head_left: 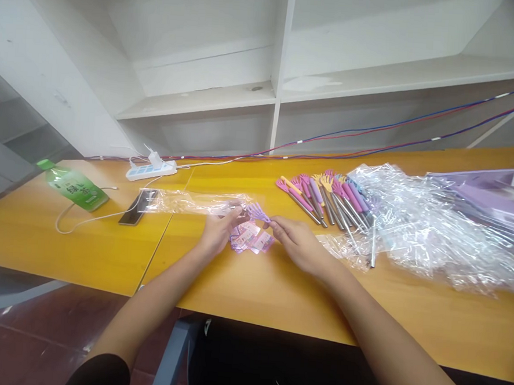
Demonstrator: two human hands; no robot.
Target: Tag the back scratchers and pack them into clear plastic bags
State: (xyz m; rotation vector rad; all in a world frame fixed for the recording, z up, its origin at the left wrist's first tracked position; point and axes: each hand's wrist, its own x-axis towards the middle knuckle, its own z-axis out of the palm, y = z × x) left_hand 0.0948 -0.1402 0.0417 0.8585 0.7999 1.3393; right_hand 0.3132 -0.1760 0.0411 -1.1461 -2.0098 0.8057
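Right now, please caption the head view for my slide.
Left hand holds a clear bag; right hand, a purple hand-shaped scratcher.

The left hand point(217, 232) and right hand point(298, 241) are bare, and so are the slim forearms point(160, 294). A plain black sleeve point(101, 373) ends near the left elbow in a smooth, curved hem. Beyond the near edge of the bench point(251, 291), black clothing point(273, 362) covers the lap, its folds lost in shadow.

The green plastic bottle with a green cap point(75, 188) bears the characters 绿茶. Print on the small pink-and-purple cards point(248, 236) is illegible.
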